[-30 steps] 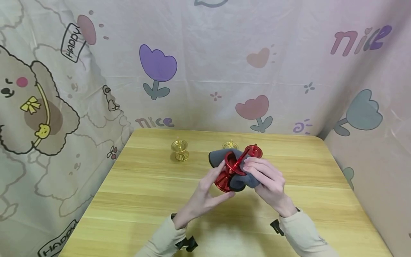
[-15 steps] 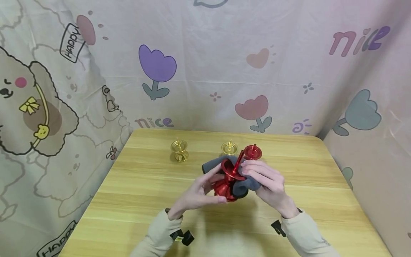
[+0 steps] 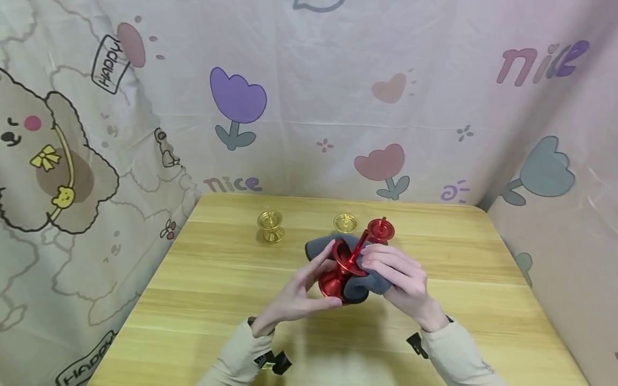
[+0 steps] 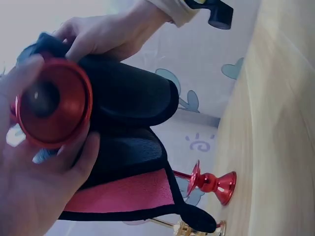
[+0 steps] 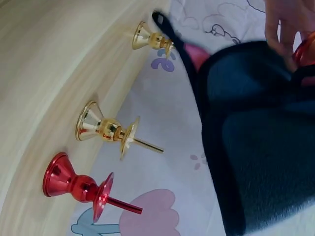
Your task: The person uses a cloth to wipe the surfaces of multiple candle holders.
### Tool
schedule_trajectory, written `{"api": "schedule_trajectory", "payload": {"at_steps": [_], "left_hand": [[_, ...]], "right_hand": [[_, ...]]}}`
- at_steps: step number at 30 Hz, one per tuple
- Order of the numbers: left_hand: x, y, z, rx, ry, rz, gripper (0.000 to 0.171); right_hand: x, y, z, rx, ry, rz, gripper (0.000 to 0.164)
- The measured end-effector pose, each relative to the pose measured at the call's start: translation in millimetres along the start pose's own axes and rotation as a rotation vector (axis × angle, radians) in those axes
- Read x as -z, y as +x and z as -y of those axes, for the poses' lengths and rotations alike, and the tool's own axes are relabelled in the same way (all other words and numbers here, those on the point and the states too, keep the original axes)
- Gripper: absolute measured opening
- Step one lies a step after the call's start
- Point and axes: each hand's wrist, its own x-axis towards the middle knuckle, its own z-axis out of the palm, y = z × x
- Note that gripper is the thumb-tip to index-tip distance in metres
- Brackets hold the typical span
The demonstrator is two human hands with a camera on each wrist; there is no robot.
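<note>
While the left hand (image 3: 296,297) cradles a red candle holder (image 3: 333,282) above the wooden table (image 3: 212,295), the right hand (image 3: 405,276) works a grey-blue cloth (image 3: 379,281) up against its dish! Look at that left grip: fingers curved round the metal, thumb down by the base, one fingertip up at the dish's rim. And the holder's tilted, spike leaning up towards the right, with the underside of its base in plain sight of the left wrist camera. On the other side, the right hand's fingers are bent close together, pinching the cloth, which drapes behind the holder and shows black edging and a pink patch. Beyond the hands, three more stand upright on the tabletop: a second red holder (image 3: 381,229), a gold holder (image 3: 345,221) just beside it, and another gold one (image 3: 270,225) well apart to the left. Behind it all hangs a pale backdrop (image 3: 309,91), printed with tulips, hearts and cartoon figures.
</note>
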Motion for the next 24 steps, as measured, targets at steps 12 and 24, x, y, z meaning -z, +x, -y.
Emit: {"api": "schedule_trajectory", "payload": {"at_steps": [12,24], "left_hand": [[2.0,1.6,-0.8,0.076,0.171,0.045,0.106],[4.9,-1.4,-1.8,-0.007,0.074,0.040,0.110]], "right_hand": [[2.0,-7.3,-1.9,-0.025,-0.076,0.000,0.016],[4.3,-4.9,0.0,-0.036,0.020,0.065,0.015]]}}
